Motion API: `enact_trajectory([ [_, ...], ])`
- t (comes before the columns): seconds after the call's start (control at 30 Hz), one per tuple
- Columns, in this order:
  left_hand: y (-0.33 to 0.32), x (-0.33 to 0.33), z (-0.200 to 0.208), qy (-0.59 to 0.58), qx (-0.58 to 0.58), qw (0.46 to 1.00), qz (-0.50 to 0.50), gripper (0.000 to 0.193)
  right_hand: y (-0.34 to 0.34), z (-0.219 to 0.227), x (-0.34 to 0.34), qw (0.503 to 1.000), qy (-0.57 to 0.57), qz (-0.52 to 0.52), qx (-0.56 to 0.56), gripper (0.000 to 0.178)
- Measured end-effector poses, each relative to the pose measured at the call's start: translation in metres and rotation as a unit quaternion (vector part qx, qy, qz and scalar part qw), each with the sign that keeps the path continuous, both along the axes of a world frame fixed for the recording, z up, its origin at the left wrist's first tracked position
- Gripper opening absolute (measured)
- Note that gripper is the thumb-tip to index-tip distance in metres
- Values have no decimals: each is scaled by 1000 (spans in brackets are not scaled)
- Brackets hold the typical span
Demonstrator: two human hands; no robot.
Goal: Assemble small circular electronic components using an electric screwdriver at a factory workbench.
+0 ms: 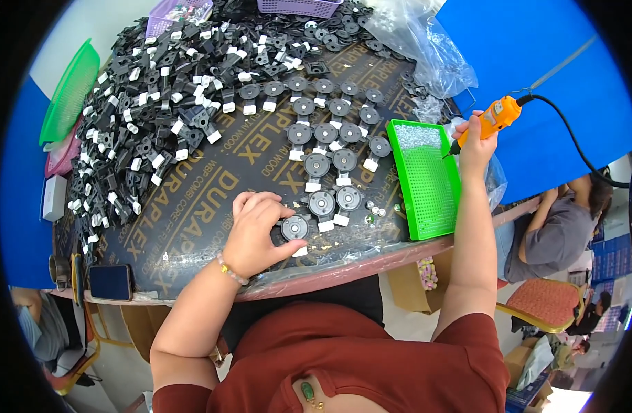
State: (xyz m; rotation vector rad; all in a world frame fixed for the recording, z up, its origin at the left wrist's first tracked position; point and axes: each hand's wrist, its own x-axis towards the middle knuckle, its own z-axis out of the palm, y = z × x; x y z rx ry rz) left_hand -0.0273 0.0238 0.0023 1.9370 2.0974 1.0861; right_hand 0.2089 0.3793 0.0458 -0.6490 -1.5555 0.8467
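My left hand (254, 237) rests on the dark tabletop (185, 241), thumb and fingers closed around the sides of a round black part with a white tab (294, 228). In my right hand (476, 148) is an orange electric screwdriver (500, 117), gripped near its black nose, with a cable running off to the right. Its bit points down over a shallow green tray (427, 199) with a perforated grid and small silvery screws (419, 135) heaped at the far end. Rows of similar round parts (322, 203) lie between my hands, white tabs mostly toward me.
A large heap of black-and-white parts (171, 89) covers the left and far table. Purple baskets (298, 7), a green basket (69, 93) and clear plastic bags (426, 48) surround it. A phone (111, 282) lies near-left. A seated person (563, 224) is at right.
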Motion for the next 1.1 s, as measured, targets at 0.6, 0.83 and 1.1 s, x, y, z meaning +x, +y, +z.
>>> enact_trajectory([
  [0.6, -1, 0, 2, -2, -33, 999, -19, 53, -128, 54, -31, 955, 126, 266, 19, 61],
  [0.83, -3, -2, -2, 18, -7, 1000, -18, 50, -222, 18, -91, 876, 63, 475, -48, 65],
  [1.1, -4, -2, -5, 11, 8, 1000, -12, 46, -234, 7, -104, 850, 48, 518, -87, 60],
])
